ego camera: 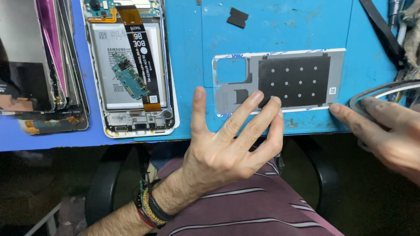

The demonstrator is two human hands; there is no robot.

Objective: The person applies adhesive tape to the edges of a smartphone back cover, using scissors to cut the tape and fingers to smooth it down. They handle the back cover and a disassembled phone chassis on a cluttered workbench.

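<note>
The left hand is spread wide open, fingers splayed and holding nothing; its middle and ring fingertips rest on the near edge of a flat grey sheet, while the index finger points up over the blue mat just left of it. The right hand comes in from the right side with its index finger stretched out, the tip touching the sheet's near right corner; the other fingers are loosely curled and grip nothing that can be made out, lying over a grey ring-shaped strip beside the sheet. The sheet lies flat on the blue mat, its long axis running left to right, parallel to the table's near edge. Its square cut-out is at the left end, and a black dotted panel fills the middle and right part. To the left, well apart from both hands, an opened phone lies with its long axis pointing away from the person, battery and ribbon cable showing. Further left sits a stack of screens. A small black piece lies beyond the sheet.
</note>
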